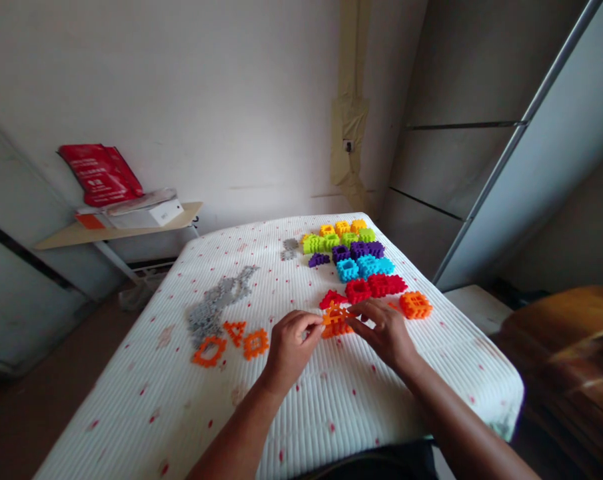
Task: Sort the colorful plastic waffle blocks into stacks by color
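Note:
An orange interlocking plastic block [337, 327], partly built up from toothed pieces, sits between my hands on the cloth-covered table. My left hand [292, 341] pinches its left edge with thumb and fingertips. At its right side my right hand [385, 331] is closed on the block too, thumb below and fingers on top. Left of my left hand lie a square orange piece [256, 343], a triangular orange piece [234, 333] and an orange piece with a large opening [210, 351]. A finished-looking orange cube [416, 305] stands beyond my right hand.
Red blocks [358, 291], light blue blocks [348, 269], purple blocks [340, 253], green blocks [312, 244] and yellow blocks [342, 228] stand in rows behind. Grey pieces [216, 303] lie heaped at left. A side shelf [186, 215] holds red packages [101, 175]; a cabinet [446, 153] rises at right.

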The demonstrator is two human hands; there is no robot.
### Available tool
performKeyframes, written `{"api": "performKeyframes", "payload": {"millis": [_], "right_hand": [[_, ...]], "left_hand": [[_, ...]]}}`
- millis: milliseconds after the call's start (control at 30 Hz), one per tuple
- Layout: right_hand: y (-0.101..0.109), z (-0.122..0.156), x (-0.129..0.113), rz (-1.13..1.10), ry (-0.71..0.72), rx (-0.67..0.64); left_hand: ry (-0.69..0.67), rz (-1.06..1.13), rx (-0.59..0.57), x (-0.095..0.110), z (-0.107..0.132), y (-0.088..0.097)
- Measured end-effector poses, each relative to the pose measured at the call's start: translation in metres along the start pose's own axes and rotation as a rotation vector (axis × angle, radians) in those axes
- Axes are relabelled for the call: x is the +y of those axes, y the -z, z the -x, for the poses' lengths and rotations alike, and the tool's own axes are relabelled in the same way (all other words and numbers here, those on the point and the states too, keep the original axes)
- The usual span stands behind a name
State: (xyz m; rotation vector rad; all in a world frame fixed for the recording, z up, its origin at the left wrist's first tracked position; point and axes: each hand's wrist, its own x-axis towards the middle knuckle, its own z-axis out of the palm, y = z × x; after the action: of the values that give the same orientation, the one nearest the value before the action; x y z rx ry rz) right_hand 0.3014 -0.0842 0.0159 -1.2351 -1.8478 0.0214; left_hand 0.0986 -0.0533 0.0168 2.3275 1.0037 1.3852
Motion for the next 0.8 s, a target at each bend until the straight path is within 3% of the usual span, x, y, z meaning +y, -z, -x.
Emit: {"api": "performKeyframes", "payload": {"millis": [233, 800], "right_hand": [[-0.009, 0.007, 0.011, 0.036, 0.042, 0.011], [-0.006, 0.009, 0.008, 0.159, 0.110, 0.025]], "left_hand": [[0.048, -0.028, -0.016, -0.006, 0.006, -0.008], [0.057, -0.013, -0.031, -0.006, 0.007, -0.012]]}}
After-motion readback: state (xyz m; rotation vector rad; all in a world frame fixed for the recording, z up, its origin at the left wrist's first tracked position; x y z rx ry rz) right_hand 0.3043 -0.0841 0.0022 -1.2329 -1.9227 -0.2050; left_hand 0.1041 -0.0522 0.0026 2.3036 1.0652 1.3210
